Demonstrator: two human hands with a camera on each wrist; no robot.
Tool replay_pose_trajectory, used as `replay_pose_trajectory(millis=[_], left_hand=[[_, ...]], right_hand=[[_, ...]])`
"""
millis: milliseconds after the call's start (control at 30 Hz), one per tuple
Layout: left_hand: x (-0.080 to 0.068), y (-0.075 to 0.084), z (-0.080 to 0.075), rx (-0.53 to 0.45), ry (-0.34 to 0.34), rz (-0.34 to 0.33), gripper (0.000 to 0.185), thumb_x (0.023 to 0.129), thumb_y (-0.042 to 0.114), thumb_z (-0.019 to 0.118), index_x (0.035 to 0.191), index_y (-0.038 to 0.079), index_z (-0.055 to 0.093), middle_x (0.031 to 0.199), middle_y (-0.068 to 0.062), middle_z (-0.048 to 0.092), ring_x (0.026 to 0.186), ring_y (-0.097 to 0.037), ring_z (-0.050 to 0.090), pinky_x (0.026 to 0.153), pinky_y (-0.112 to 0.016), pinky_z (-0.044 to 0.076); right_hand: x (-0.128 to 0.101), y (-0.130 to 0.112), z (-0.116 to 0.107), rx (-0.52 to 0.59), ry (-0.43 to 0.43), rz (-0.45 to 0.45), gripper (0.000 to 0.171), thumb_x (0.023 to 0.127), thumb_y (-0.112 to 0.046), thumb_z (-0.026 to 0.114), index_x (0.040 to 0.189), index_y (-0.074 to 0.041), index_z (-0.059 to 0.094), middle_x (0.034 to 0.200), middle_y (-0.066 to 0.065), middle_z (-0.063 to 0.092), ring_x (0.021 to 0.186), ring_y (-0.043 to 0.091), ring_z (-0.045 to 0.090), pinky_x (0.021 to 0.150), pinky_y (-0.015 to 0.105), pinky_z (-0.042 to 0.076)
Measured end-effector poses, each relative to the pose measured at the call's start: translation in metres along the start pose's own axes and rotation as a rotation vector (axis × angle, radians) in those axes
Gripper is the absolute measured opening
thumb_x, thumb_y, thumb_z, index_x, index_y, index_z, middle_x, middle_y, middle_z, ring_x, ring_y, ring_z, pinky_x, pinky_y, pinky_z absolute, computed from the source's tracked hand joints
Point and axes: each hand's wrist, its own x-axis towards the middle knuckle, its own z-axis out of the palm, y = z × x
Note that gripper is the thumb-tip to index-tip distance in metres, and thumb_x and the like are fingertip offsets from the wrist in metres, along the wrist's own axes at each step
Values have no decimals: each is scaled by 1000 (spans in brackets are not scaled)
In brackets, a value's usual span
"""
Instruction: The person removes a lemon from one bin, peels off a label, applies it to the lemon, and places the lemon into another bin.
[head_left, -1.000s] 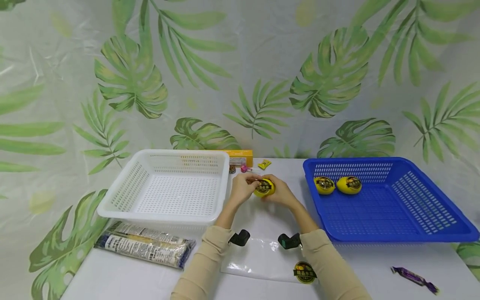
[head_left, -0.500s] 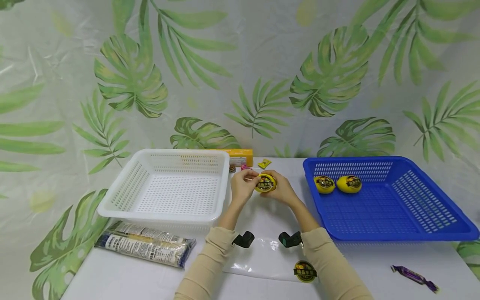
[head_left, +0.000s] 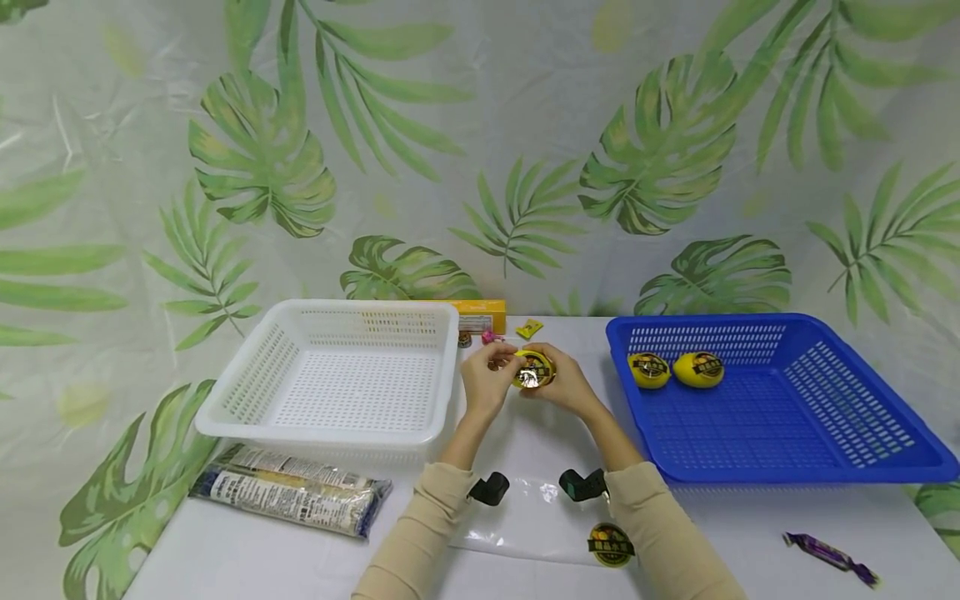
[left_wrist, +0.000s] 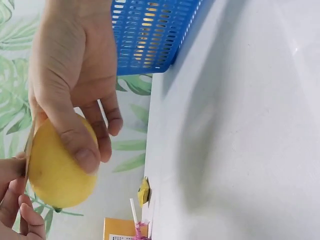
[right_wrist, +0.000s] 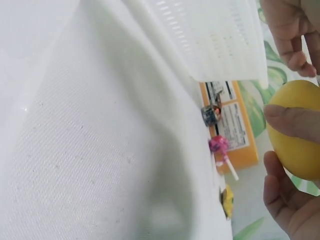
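Observation:
A yellow lemon (head_left: pixel 534 370) with a black and gold sticker is held just above the table, between the two baskets. My right hand (head_left: pixel 561 382) grips it from the right; its thumb crosses the lemon (right_wrist: pixel 295 130) in the right wrist view. My left hand (head_left: pixel 495 371) is at the lemon's left side, its fingertips pinching the sticker's edge. The left wrist view shows the lemon (left_wrist: pixel 60 170) under the right hand's fingers (left_wrist: pixel 85 145), with the left fingers (left_wrist: pixel 12 200) at the sticker's thin edge.
A white basket (head_left: pixel 322 429) stands left. A blue basket (head_left: pixel 787 475) at the right holds two stickered lemons (head_left: pixel 648 370) (head_left: pixel 698 369). A clear sheet with one sticker (head_left: pixel 611 544) lies near me. Noodle packs (head_left: pixel 292 492), a purple candy (head_left: pixel 828 558), an orange box (head_left: pixel 480 315) and a lollipop (head_left: pixel 491 337) lie about.
The lemon has turned in my hands so its sticker faces up and glints. My left fingers have shifted onto the sticker's edge. Both hands sit slightly farther from me.

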Motion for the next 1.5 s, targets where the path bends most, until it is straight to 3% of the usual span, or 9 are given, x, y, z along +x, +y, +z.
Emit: replay_pose_trajectory(millis=[200, 333, 467, 667, 767, 933, 1067, 1200, 1500], left_hand=[[-2, -4, -1, 68, -46, -31, 36, 77, 15, 75, 108, -1, 66, 102, -20, 55, 84, -31, 53, 69, -28, 43], [-5, -10, -7, 164, -223, -122, 40, 91, 33, 57, 112, 0, 63, 98, -17, 63, 84, -26, 56, 71, -30, 44], [-8, -15, -12, 154, -364, -207, 46, 99, 40, 40, 97, 1, 64, 79, -10, 64, 67, -16, 55, 57, -26, 44], [-12, -14, -12, 185, -264, -208, 45, 99, 36, 34, 84, 2, 59, 61, -7, 57, 52, -14, 50, 47, -25, 40], [-14, -12, -9, 261, -180, -161, 44, 98, 33, 35, 79, 1, 58, 58, -5, 53, 51, -15, 46, 45, -26, 38], [-19, -11, -2, 330, -93, -69, 41, 97, 29, 35, 73, 1, 53, 53, -1, 43, 44, -15, 41, 37, -24, 34], [-22, -13, 3, 355, -47, -30, 38, 96, 31, 37, 74, 2, 49, 53, 0, 42, 42, -15, 41, 35, -23, 32], [-22, -11, 4, 337, -30, -5, 35, 95, 29, 38, 75, 2, 48, 52, -2, 43, 42, -15, 42, 35, -24, 31], [-23, -2, 2, 264, -90, -20, 31, 95, 24, 36, 77, 2, 48, 52, 1, 38, 45, -15, 39, 37, -25, 31]], right_hand=[[-1, -6, 1, 1, -45, -28, 65, 61, -1, 85, 118, 0, 55, 114, 20, 62, 105, 35, 57, 93, 50, 44], [-3, -11, -1, 44, -77, -33, 64, 64, -3, 84, 121, 0, 55, 116, 20, 60, 106, 34, 56, 93, 48, 44], [-6, -18, -7, 102, -174, -7, 67, 71, -4, 80, 129, 3, 49, 123, 23, 55, 103, 32, 55, 88, 41, 48], [-10, -32, -15, 234, -291, 135, 74, 84, -14, 69, 145, 2, 29, 133, 27, 44, 82, 23, 61, 73, 27, 51], [-11, -40, -7, 245, -184, 176, 61, 93, -21, 58, 142, 4, 33, 132, 29, 44, 74, 21, 62, 65, 24, 50], [-10, -47, 15, 136, 142, 244, 48, 95, -32, 53, 126, 4, 54, 110, 24, 58, 58, 19, 59, 50, 24, 48], [-8, -47, 26, 14, 318, 264, 41, 92, -35, 58, 109, 2, 65, 94, 18, 65, 69, 24, 62, 58, 31, 49], [-6, -46, 31, -45, 421, 267, 40, 89, -37, 61, 93, 2, 69, 86, 16, 67, 77, 28, 61, 61, 34, 46], [-6, -37, 31, 3, 565, 161, 32, 87, -25, 60, 74, 3, 69, 68, 14, 62, 58, 19, 51, 48, 25, 37]])
